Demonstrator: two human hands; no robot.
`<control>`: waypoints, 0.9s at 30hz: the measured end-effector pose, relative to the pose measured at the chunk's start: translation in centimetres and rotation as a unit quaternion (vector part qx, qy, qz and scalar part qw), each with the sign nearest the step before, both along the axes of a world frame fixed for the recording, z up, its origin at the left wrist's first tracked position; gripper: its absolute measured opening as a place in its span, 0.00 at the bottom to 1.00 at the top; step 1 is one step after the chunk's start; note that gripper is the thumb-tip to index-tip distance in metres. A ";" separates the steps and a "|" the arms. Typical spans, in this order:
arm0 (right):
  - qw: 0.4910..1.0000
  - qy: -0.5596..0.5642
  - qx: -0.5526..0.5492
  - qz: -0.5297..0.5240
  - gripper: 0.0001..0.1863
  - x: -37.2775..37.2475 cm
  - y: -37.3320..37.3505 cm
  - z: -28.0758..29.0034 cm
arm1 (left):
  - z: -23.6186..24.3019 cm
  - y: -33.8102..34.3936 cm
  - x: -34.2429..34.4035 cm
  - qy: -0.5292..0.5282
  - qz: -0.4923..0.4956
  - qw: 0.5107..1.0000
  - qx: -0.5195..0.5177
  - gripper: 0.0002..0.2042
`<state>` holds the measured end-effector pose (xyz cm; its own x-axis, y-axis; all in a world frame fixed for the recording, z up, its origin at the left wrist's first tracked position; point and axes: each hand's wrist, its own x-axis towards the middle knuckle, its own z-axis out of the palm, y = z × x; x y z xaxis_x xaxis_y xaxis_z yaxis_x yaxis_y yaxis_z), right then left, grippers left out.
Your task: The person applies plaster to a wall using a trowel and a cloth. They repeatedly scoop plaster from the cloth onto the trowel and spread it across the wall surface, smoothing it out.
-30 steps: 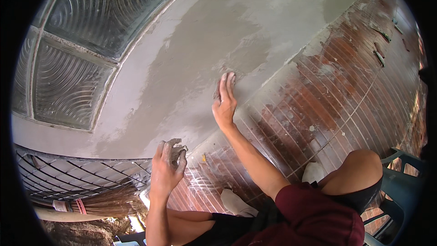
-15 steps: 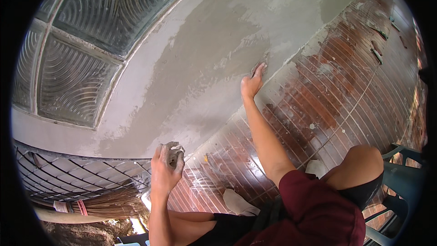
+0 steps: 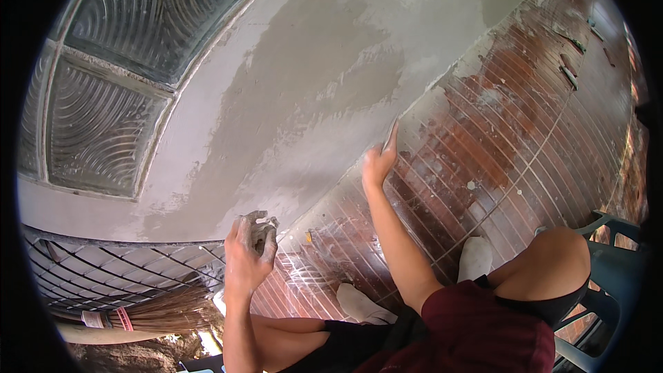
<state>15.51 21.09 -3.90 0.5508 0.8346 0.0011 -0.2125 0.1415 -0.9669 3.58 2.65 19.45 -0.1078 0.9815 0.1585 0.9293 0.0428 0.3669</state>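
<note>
My left hand (image 3: 247, 255) is raised in front of the wall's lower edge, its fingers curled round a wet grey lump of plaster (image 3: 260, 236). Grey smears coat its fingertips. Farther out, my right hand (image 3: 379, 164) is beside the seam where wall meets floor. It grips a thin, flat scraper-like piece (image 3: 394, 132), seen nearly edge-on, so its exact kind is unclear. The plastered wall (image 3: 304, 69) shows darker damp patches among paler, drier-looking areas. Whether the flat piece touches the wall cannot be made out.
Patterned glass blocks (image 3: 103, 124) are set in the wall at left. Below them are a black metal lattice (image 3: 117, 269) and a twig broom (image 3: 159, 311). The red ribbed tile floor (image 3: 483, 145) carries plaster splashes. A green plastic chair (image 3: 611, 255) stands at right; small tools (image 3: 569, 76) lie far off.
My right hand has come down and slightly closer, off the wall's face toward the floor seam, with the flat piece turned edge-on. My left hand has barely shifted, still holding the plaster.
</note>
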 end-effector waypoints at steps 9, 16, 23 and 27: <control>0.978 -0.173 0.114 0.005 0.41 -4.2 3.6 5.1 | 0.0 -1.7 -1.6 0.019 0.035 0.999 -0.016 0.13; 0.936 -0.184 0.223 0.201 0.38 -7.1 -7.5 2.7 | -0.4 -0.7 -1.6 0.016 0.018 1.000 0.005 0.14; 0.996 -0.078 -0.006 -0.045 0.34 2.8 5.3 3.1 | -0.9 -2.0 -2.8 0.049 0.011 0.999 -0.010 0.14; 0.997 -0.010 -0.080 -0.008 0.36 1.7 10.5 5.8 | -1.3 -3.0 -3.6 0.036 0.011 0.999 -0.020 0.15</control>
<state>17.26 31.59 1.90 0.5658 0.8156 -0.1213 -0.1926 -0.0123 -0.9812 0.03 -0.33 18.11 -0.1200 0.9845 0.1281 0.9519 0.0774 0.2966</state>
